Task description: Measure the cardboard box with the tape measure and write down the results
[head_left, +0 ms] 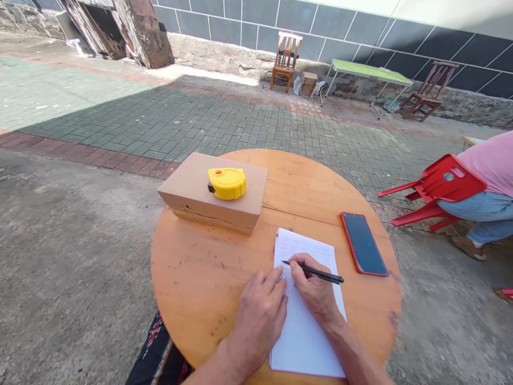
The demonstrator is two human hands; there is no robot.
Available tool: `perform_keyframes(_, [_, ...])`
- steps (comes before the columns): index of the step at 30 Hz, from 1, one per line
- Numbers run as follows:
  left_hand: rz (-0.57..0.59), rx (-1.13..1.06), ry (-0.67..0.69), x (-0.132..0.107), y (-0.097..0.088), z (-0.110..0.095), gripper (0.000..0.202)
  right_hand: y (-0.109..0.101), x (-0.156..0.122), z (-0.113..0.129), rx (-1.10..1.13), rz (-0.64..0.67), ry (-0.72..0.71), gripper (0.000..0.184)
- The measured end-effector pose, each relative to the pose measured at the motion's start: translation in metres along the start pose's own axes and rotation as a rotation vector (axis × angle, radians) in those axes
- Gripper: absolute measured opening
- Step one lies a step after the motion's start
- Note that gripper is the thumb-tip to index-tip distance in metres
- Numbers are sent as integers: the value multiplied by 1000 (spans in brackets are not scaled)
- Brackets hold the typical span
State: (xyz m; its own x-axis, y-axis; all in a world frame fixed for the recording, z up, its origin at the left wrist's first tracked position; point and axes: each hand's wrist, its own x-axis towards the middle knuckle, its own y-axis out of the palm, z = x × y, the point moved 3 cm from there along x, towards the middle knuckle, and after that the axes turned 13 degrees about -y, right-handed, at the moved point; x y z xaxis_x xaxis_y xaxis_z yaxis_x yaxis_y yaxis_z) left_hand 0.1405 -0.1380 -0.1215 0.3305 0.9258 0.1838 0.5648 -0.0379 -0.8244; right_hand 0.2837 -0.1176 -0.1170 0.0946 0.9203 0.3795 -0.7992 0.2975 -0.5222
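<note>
In my right hand (315, 289) is a black pen (320, 274), its tip touching the white paper (306, 334) near rows of small handwriting. The fingers pinch the pen close to its tip. My left hand (262, 305) lies flat across the left edge of the paper, fingers stretched toward the pen tip and holding nothing. Beyond the left hand, a brown cardboard box (216, 214) rests on the round wooden table (200, 283). On top of the box sits a yellow tape measure (227, 184) with a red button. A phone (364, 243) in a red case lies right of the paper.
A person in a pink top (491, 160) sits on a red plastic stool (449, 179) at the right. Along the far wall stand a wooden chair (285, 61), a green folding table (368, 71) and another chair (430, 88). Brick paving (180, 117) lies between.
</note>
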Motion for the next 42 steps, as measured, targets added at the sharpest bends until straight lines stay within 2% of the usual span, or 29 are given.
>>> perform_keyframes(5, [0,23,8,-1,0,0,26,-1,-3,-7,51,-46,72,16])
perform_keyframes(16, [-7,45,14,0,-1,-1,24,2,-4,-6,59,-28,97,17])
perform_keyframes(30, [-5,38,11,0,1,0,24,2,-1,-3,20,-17,58,17])
perform_keyframes(42, [-6,45,9,1,1,0,25,3,-3,-6,53,4,119,18])
